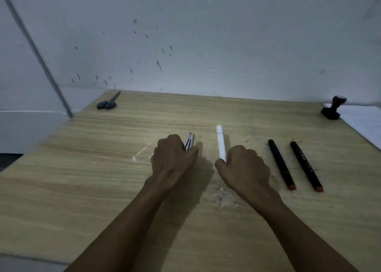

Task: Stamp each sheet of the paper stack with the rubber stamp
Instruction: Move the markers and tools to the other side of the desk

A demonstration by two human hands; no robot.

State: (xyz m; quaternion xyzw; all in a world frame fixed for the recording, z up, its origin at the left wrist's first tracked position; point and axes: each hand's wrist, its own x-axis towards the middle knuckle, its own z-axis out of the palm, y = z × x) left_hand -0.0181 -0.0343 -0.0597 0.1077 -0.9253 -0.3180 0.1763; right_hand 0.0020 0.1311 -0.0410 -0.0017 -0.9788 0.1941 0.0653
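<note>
Left hand [174,158] grips a white marker [189,142]; right hand [244,166] pinches another [221,143] — likely clearing space; rubber stamp [333,108] and paper stack [362,121] wait untouched at two o'clock.

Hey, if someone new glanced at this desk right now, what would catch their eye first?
Two hands at the centre of the wooden desk: the left hand grips a white marker, and the right hand holds another white marker. Two black markers lie to their right, and the rubber stamp stands far right beside the paper stack.
</note>
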